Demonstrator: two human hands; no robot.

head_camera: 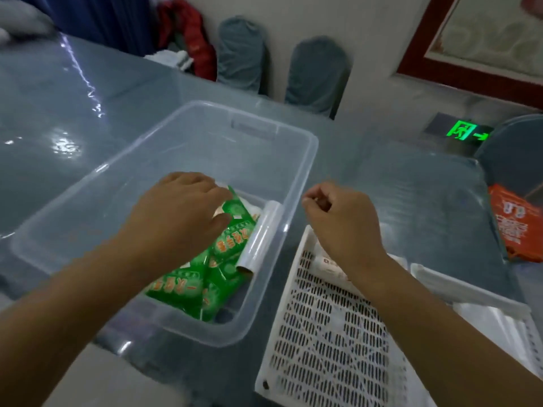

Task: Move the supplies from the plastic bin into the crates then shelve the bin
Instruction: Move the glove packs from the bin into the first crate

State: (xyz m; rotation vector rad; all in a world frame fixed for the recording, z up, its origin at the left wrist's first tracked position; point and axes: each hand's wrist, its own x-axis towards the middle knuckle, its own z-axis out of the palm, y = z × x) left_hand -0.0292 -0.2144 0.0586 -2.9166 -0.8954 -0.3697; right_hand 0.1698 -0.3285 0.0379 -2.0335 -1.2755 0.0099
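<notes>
A clear plastic bin (305, 148) stands on the grey table. Its near right corner holds several green packets (232, 239) and a roll of clear film (261, 236). My left hand (179, 212) is inside the bin, fingers closing on the topmost green packet. To the right lies a white perforated crate (329, 342) with a white packet (329, 264) at its far end. My right hand (343, 218) hovers over that end of the crate, fingers curled, nothing visibly in it. A second white crate (470, 292) with clear bags sits further right.
An orange bag (511, 221) rests at the table's right edge. Chairs in blue-grey covers (317, 74) stand behind the table against the wall. A gloved hand of another person (20, 22) shows at the far left corner.
</notes>
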